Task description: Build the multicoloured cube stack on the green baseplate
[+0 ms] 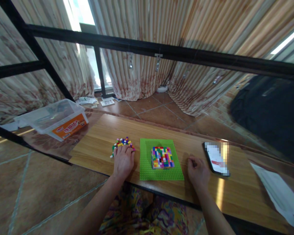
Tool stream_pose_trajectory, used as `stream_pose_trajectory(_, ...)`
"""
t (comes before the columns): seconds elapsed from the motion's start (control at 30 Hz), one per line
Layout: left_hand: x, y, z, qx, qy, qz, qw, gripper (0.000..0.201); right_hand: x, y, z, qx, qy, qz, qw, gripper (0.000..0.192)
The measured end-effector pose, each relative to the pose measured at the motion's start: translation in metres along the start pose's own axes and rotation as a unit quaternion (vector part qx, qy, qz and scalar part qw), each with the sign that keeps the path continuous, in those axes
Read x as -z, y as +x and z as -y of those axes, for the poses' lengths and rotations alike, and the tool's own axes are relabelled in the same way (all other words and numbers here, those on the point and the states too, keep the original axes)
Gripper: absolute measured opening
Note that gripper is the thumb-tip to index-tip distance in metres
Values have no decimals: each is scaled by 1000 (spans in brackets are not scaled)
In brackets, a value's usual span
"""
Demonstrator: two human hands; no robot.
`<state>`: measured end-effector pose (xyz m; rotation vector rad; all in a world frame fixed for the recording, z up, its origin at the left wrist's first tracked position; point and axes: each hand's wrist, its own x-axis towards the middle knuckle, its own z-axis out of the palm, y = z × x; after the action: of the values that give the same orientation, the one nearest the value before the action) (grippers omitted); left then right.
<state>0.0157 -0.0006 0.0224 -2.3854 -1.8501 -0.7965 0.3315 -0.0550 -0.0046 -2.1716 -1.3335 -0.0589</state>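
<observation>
A heap of small loose toy bricks (122, 141) in many colours lies on the wooden table, left of a green baseplate (145, 163). My left hand (123, 159) rests on the near side of this heap, its fingers reaching forward over the bricks; the fingertips are partly hidden. On the baseplate stands a squarish block built of multicoloured bricks (162, 157). To the right of the plate, my right hand (198, 169) sits on the tabletop, apart from the plate, with its fingers curled closed. Whatever is inside them, if anything, is hidden.
A smartphone (216, 159) lies right of my right hand, and a white sheet (278, 184) farther right. Beyond the table's left end stands a clear plastic box (56, 119) with an orange label. A black metal bar (147, 45) crosses in front of the curtains (149, 19).
</observation>
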Motion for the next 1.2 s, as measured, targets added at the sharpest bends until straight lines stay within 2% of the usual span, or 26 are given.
stream_pose_trajectory(0.13, 0, -2, -1, -1, 18, -4, 1000, 17, 0, 0, 0, -6, 5, 2, 1000, 36)
stream_pose_trajectory(0.23, 1, -3, -7, -1, -8, -18, 1000, 16, 0, 0, 1, -5, 4, 1, 1000, 36)
stream_pose_trajectory(0.5, 14, 9, -54, -57, -161, 4, 985, 15, 1, 0, 1, -1, 3, -7, 1000, 38)
stream_pose_trajectory(0.63, 9, 18, -71, -78, -195, 29, 977, 14, 0, 0, 0, 0, 8, -7, 1000, 39)
stream_pose_trajectory(0.83, 2, 26, -78, -82, -205, 35, 975, 9, 0, 0, 0, -6, -3, -4, 1000, 37)
stream_pose_trajectory(1.0, -3, 30, -78, -47, -236, 32, 970, 9, 0, 1, 1, -3, 4, -1, 1000, 37)
stream_pose_trajectory(1.2, -10, 34, -76, 34, -326, 56, 943, 23, 2, 0, 3, -3, -1, -2, 1000, 37)
